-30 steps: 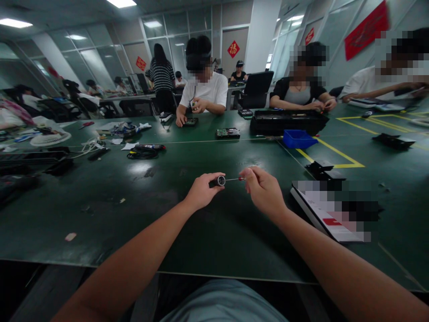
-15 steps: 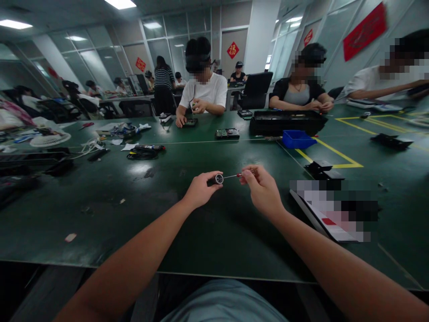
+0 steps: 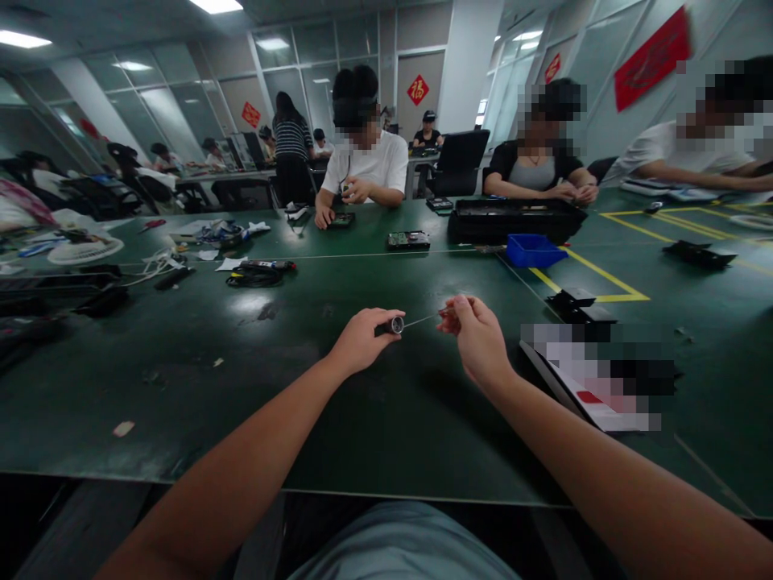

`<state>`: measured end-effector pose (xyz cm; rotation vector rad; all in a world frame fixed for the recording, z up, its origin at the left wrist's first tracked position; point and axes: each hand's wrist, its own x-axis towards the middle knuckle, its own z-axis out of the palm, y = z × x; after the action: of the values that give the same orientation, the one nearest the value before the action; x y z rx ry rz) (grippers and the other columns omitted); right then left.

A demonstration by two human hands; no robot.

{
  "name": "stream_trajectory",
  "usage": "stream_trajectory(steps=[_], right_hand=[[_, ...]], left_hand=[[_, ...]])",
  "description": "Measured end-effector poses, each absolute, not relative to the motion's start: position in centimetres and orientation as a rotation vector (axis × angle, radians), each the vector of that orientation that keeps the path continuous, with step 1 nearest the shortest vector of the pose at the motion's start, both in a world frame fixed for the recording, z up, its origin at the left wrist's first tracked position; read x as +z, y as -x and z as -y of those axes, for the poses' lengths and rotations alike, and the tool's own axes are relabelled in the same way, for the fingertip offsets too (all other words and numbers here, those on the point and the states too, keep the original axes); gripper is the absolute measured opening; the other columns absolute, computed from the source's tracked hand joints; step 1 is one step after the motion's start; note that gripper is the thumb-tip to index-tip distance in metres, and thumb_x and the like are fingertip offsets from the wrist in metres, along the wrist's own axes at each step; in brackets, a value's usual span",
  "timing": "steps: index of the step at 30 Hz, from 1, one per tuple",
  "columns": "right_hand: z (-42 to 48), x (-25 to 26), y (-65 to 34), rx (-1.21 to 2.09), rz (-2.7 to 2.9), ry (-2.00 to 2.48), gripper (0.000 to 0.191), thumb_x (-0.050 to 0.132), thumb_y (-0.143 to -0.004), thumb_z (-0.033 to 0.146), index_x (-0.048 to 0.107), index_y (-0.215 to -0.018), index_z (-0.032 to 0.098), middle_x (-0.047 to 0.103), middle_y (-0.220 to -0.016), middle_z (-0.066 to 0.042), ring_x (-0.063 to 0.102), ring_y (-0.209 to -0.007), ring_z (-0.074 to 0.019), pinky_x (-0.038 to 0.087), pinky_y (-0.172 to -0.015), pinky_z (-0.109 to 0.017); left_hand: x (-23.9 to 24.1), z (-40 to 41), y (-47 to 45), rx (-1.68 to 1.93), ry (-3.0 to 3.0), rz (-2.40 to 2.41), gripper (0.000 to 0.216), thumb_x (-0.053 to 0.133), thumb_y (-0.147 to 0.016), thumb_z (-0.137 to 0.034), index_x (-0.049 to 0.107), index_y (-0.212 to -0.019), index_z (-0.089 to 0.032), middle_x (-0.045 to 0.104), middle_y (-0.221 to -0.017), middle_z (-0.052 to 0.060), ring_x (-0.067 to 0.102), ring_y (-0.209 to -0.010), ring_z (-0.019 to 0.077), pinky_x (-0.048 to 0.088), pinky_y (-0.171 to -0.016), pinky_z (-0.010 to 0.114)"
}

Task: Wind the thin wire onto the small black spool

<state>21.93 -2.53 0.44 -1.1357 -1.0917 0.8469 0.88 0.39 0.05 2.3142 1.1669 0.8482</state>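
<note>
My left hand (image 3: 362,340) is closed around a small dark cylindrical part (image 3: 394,325) with a shiny round end, held just above the green table (image 3: 338,403). My right hand (image 3: 477,334) pinches a thin screwdriver (image 3: 426,320) with a red handle. Its metal shaft slants down and left, and its tip meets the round end of the part. Both forearms reach in from the bottom of the view.
A flat dark device (image 3: 595,374) lies right of my right hand, black parts (image 3: 576,302) beyond it. Farther back are a blue bin (image 3: 531,250), a black tray (image 3: 513,217), a circuit board (image 3: 409,239) and cables (image 3: 257,275). Several people sit across the table.
My right hand has lifted slightly and tilted, so the screwdriver now slants upward to the right instead of lying level. The left hand keeps its hold on the part in the same spot.
</note>
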Motion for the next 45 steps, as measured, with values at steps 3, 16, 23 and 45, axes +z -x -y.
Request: stream_trajectory(steps=[3, 16, 23, 45], right_hand=[[2.9, 0.6, -21.8, 0.779, 1.149, 1.142, 0.031, 0.053, -0.094, 0.053, 0.059, -0.092, 0.023, 0.065, -0.079, -0.002, 0.063, -0.07, -0.0177, 0.054, -0.069, -0.035], [2.9, 0.4, -21.9, 0.73, 1.265, 1.081, 0.029, 0.054, -0.094, 0.05, 0.061, -0.095, 0.022, 0.067, -0.081, -0.002, 0.065, -0.073, -0.0182, 0.054, -0.073, -0.037], [2.7, 0.4, -22.0, 0.78, 1.232, 1.091, 0.027, 0.055, -0.094, 0.048, 0.062, -0.093, 0.021, 0.069, -0.08, -0.003, 0.065, -0.072, -0.0186, 0.053, -0.07, -0.036], [4.0, 2.0, -22.2, 0.493, 1.614, 1.341, 0.033, 0.043, -0.099, 0.043, 0.068, -0.096, 0.021, 0.059, -0.062, 0.0, 0.056, -0.057, -0.0179, 0.04, -0.059, -0.032]], left_hand=[[0.0, -0.3, -1.0, 0.847, -2.303, -1.173, 0.041, 0.071, -0.089, -0.026, 0.067, -0.129, -0.026, 0.071, -0.119, 0.005, 0.061, -0.109, 0.0239, 0.046, -0.098, 0.041], [0.0, -0.3, -0.9, 0.885, -2.241, -1.225, 0.044, 0.072, -0.088, -0.026, 0.066, -0.131, -0.028, 0.069, -0.129, 0.004, 0.062, -0.119, 0.0253, 0.045, -0.106, 0.042], [0.3, -0.2, -1.0, 0.859, -2.247, -1.237, 0.043, 0.072, -0.088, -0.027, 0.066, -0.131, -0.027, 0.07, -0.127, 0.004, 0.062, -0.116, 0.0252, 0.046, -0.103, 0.041], [-0.1, -0.2, -0.8, 0.822, -2.273, -1.229, 0.04, 0.074, -0.087, -0.024, 0.069, -0.127, -0.027, 0.073, -0.116, 0.003, 0.064, -0.104, 0.0225, 0.047, -0.096, 0.038]])
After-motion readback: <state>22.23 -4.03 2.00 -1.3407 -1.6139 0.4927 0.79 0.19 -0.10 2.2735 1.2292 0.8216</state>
